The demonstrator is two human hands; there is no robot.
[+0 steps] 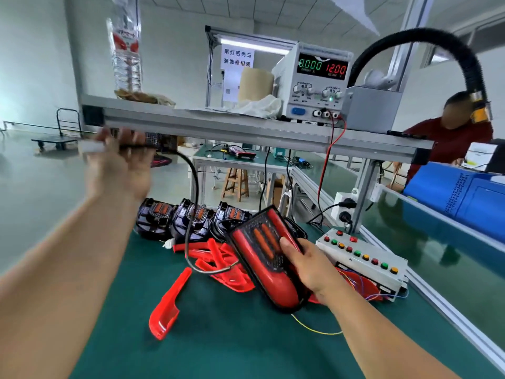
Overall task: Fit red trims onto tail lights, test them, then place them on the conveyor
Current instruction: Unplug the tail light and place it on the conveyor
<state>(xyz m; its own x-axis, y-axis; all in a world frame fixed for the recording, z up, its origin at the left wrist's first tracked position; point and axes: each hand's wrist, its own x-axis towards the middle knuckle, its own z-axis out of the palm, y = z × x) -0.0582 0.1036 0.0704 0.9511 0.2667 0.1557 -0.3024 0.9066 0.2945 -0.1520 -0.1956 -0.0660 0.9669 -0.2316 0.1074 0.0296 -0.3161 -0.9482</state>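
My right hand (308, 266) grips a tail light (266, 258) fitted with a red trim, held tilted above the green mat. My left hand (117, 165) is raised at the left, closed on the white connector (91, 146) at the end of a black cable (191, 187) that hangs down and loops back under the light. Three black tail lights without trims (191, 217) sit in a row at the back of the mat. A pile of loose red trims (218, 258) lies behind the held light. One red trim (166, 305) lies alone in front.
A white button box (363, 258) stands to the right of my right hand. The green conveyor (437, 236) runs along the right, with a blue box (461, 198) and a person in red beyond it. A power supply (317, 80) reading 12.00 sits on the shelf above.
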